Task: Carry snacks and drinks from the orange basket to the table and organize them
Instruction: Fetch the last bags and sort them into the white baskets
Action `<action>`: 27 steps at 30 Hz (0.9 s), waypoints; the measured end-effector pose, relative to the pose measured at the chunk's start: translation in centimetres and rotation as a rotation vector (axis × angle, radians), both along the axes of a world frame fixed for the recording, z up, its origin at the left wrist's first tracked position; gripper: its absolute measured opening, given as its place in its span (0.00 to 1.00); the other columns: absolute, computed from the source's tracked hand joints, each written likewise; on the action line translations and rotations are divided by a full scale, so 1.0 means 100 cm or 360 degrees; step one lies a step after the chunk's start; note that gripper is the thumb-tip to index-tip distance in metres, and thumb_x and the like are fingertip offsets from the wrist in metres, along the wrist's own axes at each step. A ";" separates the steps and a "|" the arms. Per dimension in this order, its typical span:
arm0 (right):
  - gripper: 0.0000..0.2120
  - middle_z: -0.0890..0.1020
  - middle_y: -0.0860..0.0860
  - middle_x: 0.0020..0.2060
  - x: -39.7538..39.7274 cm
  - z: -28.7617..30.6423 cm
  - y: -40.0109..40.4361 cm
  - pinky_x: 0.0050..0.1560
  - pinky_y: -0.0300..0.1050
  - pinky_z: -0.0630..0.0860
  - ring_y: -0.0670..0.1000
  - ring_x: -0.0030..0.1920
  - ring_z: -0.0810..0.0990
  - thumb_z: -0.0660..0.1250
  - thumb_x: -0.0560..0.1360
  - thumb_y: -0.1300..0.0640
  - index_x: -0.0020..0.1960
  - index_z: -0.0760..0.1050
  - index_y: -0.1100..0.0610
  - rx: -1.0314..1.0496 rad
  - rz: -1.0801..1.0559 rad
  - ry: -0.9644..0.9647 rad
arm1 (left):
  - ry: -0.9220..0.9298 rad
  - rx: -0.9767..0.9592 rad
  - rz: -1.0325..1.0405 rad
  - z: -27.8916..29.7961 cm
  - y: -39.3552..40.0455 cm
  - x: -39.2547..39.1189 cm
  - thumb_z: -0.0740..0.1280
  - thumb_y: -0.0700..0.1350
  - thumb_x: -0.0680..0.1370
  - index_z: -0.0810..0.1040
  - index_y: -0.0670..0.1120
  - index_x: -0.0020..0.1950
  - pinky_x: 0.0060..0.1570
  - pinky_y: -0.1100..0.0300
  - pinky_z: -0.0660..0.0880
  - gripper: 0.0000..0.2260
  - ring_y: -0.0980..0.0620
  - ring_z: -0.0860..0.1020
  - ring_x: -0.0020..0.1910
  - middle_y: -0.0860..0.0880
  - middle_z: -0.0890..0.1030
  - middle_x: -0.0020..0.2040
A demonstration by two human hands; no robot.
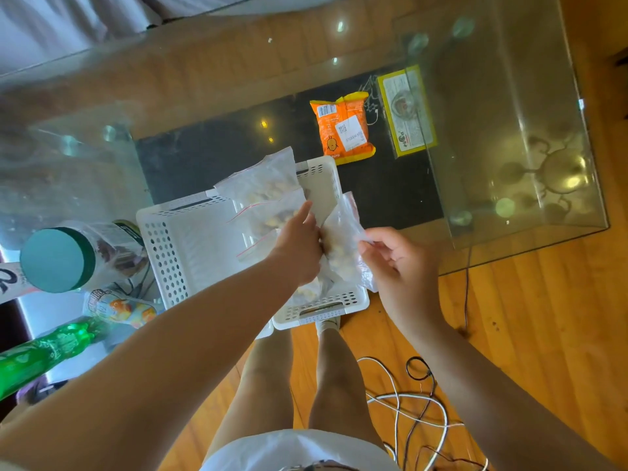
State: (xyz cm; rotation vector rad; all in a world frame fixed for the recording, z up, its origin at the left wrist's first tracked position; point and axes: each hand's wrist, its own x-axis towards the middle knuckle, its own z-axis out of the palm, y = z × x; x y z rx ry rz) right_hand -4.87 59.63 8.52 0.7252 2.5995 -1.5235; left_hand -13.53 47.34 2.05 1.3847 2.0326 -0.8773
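On the glass table (pixel 306 62), two flat packs lie side by side: one orange snack packet (pixel 343 129) and one yellow-edged box (pixel 407 112), near each other but apart. Two white perforated baskets (pixel 170 253) sit at the near edge, side by side; the right one overhangs the table's rim toward the floor. Clear zip bags (pixel 268 185) of pale snacks stand in them, at least three; exact count unclear where they overlap. Red seal strips show on two.

Left hand (pixel 299 243) reaches into the baskets, fingers curled among the bags, index extended; what it grips is hidden. Right hand (pixel 401 263) pinches one clear bag (pixel 343 239) by its edge, just over the right basket's rim.

Far left: one teal-lidded jar (pixel 54 260), one green bottle (pixel 44 351), one printed pouch (pixel 119 305), crowded together.

Open glass lies beyond the orange packet and to the right. Cables (pixel 407 402) loop on the wooden floor (pixel 543 334) beside the person's legs.
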 end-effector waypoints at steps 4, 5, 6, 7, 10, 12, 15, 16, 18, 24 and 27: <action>0.07 0.85 0.55 0.41 -0.005 -0.014 -0.008 0.38 0.38 0.76 0.50 0.41 0.81 0.65 0.75 0.61 0.50 0.80 0.62 0.0061 0.0084 -0.0037 | 0.0036 0.0076 -0.0097 0.004 -0.005 -0.002 0.55 0.57 0.80 0.60 0.52 0.74 0.72 0.42 0.41 0.23 0.43 0.57 0.75 0.50 0.64 0.75; 0.07 0.85 0.55 0.41 -0.006 -0.018 -0.009 0.37 0.34 0.74 0.48 0.40 0.81 0.65 0.75 0.61 0.50 0.80 0.62 0.0090 0.0093 -0.0037 | 0.0044 0.0074 -0.0114 0.005 -0.006 -0.003 0.54 0.57 0.80 0.60 0.52 0.74 0.72 0.42 0.41 0.23 0.43 0.57 0.75 0.50 0.64 0.75; 0.07 0.85 0.55 0.41 -0.008 -0.021 -0.010 0.37 0.31 0.71 0.46 0.40 0.79 0.65 0.75 0.61 0.50 0.80 0.62 0.0130 0.0096 -0.0046 | 0.0051 0.0068 -0.0127 0.005 -0.007 -0.003 0.54 0.57 0.80 0.60 0.52 0.74 0.72 0.42 0.41 0.23 0.43 0.57 0.75 0.50 0.64 0.74; 0.08 0.85 0.55 0.42 -0.009 -0.024 -0.011 0.36 0.30 0.69 0.45 0.40 0.78 0.65 0.75 0.61 0.50 0.80 0.62 0.0164 0.0095 -0.0056 | 0.0055 0.0070 -0.0129 0.004 -0.008 -0.003 0.54 0.58 0.80 0.60 0.52 0.74 0.73 0.43 0.42 0.23 0.43 0.57 0.75 0.50 0.64 0.74; 0.09 0.85 0.56 0.43 -0.014 -0.036 -0.011 0.39 0.37 0.75 0.49 0.42 0.81 0.64 0.76 0.60 0.52 0.80 0.62 0.0150 0.0093 -0.0116 | 0.0031 0.0125 -0.0072 0.004 -0.009 -0.004 0.54 0.57 0.80 0.63 0.51 0.73 0.73 0.44 0.44 0.22 0.43 0.59 0.74 0.50 0.67 0.73; 0.09 0.84 0.56 0.44 -0.016 -0.045 -0.011 0.41 0.43 0.77 0.52 0.44 0.82 0.63 0.76 0.59 0.52 0.79 0.61 0.0153 0.0094 -0.0182 | -0.0013 0.0164 -0.0019 0.004 -0.009 -0.006 0.53 0.57 0.80 0.65 0.51 0.72 0.73 0.45 0.44 0.22 0.44 0.60 0.74 0.50 0.68 0.72; 0.09 0.84 0.56 0.44 -0.015 -0.059 -0.010 0.41 0.43 0.76 0.52 0.43 0.81 0.64 0.76 0.59 0.51 0.79 0.61 0.0129 0.0051 -0.0269 | -0.0036 0.0177 -0.0020 0.002 -0.009 -0.007 0.54 0.58 0.80 0.66 0.52 0.71 0.73 0.44 0.44 0.22 0.44 0.62 0.73 0.51 0.70 0.71; 0.08 0.84 0.56 0.43 -0.015 -0.063 -0.009 0.40 0.42 0.75 0.52 0.42 0.80 0.64 0.75 0.59 0.51 0.79 0.61 0.0111 0.0020 -0.0311 | -0.0036 0.0172 -0.0026 0.001 -0.008 -0.006 0.55 0.58 0.79 0.68 0.52 0.70 0.73 0.44 0.44 0.21 0.44 0.62 0.73 0.51 0.70 0.70; 0.08 0.83 0.55 0.42 -0.013 -0.070 -0.003 0.39 0.41 0.74 0.50 0.41 0.79 0.65 0.75 0.58 0.50 0.79 0.60 0.0038 -0.0086 -0.0406 | -0.0041 0.0153 -0.0022 0.000 -0.008 -0.006 0.57 0.58 0.79 0.69 0.52 0.68 0.73 0.43 0.45 0.20 0.44 0.63 0.72 0.51 0.71 0.70; 0.08 0.82 0.54 0.45 -0.014 -0.093 0.023 0.51 0.54 0.79 0.56 0.48 0.81 0.67 0.74 0.56 0.50 0.79 0.59 -0.0263 -0.0459 -0.0730 | -0.0085 0.0141 0.0043 -0.002 -0.006 -0.008 0.58 0.58 0.78 0.72 0.51 0.66 0.73 0.43 0.45 0.19 0.44 0.64 0.71 0.50 0.73 0.68; 0.02 0.82 0.54 0.45 -0.018 -0.099 0.031 0.52 0.55 0.79 0.56 0.49 0.81 0.68 0.73 0.58 0.44 0.78 0.53 -0.0393 -0.0460 -0.0817 | -0.0102 0.0108 0.0045 -0.001 -0.004 -0.010 0.57 0.58 0.79 0.71 0.50 0.66 0.73 0.42 0.43 0.20 0.43 0.63 0.72 0.49 0.72 0.68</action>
